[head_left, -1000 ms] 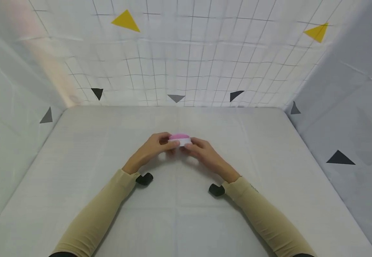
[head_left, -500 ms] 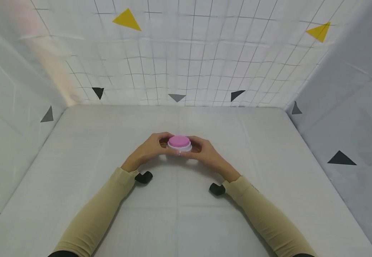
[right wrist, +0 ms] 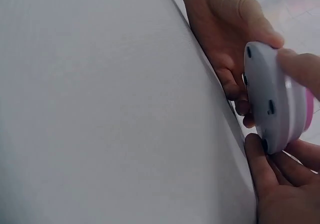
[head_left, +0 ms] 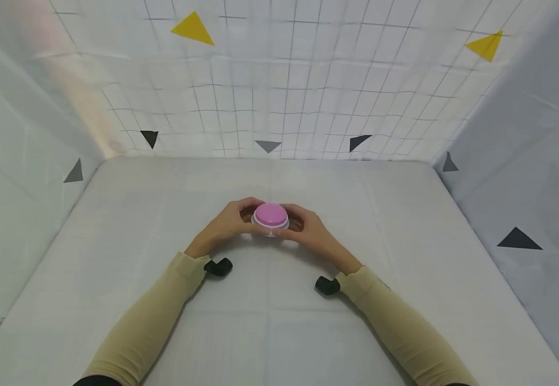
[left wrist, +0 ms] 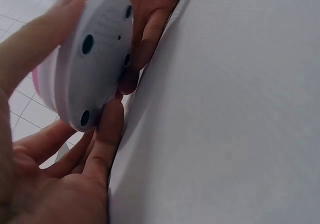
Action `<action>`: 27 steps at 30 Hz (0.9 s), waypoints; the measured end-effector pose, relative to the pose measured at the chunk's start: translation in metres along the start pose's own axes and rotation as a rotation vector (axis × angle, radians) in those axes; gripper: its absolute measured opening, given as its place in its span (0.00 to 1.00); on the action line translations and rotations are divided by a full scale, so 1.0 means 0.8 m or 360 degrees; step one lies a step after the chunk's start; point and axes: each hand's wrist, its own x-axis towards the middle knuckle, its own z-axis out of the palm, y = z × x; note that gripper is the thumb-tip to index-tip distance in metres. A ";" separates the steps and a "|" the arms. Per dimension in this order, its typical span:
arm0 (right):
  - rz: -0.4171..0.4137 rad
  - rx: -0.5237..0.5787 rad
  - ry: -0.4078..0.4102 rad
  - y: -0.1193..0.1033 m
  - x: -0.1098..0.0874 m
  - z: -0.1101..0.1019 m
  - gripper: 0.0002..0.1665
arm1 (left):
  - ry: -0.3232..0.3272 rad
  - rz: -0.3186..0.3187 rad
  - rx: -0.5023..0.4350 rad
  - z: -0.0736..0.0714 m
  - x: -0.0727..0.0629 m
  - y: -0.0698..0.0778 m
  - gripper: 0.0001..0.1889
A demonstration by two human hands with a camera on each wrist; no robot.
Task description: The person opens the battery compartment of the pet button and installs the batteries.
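A round push button (head_left: 271, 214) with a domed pink top and a white base is held between both hands, close over the table. In the head view its pink face is tipped up toward me. My left hand (head_left: 228, 224) grips its left side, thumb at the near rim and fingers behind and below. From the right, my right hand (head_left: 315, 230) grips it the same way, the two thumbs almost meeting. The left wrist view shows the underside of the push button (left wrist: 102, 59), white with several dark round spots and faint raised marks. Similar spots show in the right wrist view.
A white-covered table (head_left: 270, 332) lies under the arms. Behind it rises a white gridded sheet (head_left: 308, 91) with yellow and dark triangles. Plain sheets (head_left: 526, 161) hang at both sides. A small black wrist mount (head_left: 219, 267) sits at each cuff.
The push button has tilted, from showing mostly its white side to showing its pink top, and has come slightly nearer. Both hands keep their grip, with the thumbs lower at the near rim.
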 end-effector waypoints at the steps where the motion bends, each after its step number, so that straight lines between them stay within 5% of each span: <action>1: -0.0008 -0.0005 -0.0004 0.000 0.001 0.000 0.37 | 0.0003 0.0005 0.0004 -0.001 -0.001 0.000 0.33; 11: -0.0076 -0.0225 0.0057 0.004 0.003 0.001 0.42 | 0.0050 0.0029 0.0059 -0.004 -0.003 -0.003 0.39; 27: -0.0239 -0.0728 0.0164 0.011 0.002 0.000 0.44 | 0.0171 0.0146 0.0516 -0.001 0.005 -0.014 0.39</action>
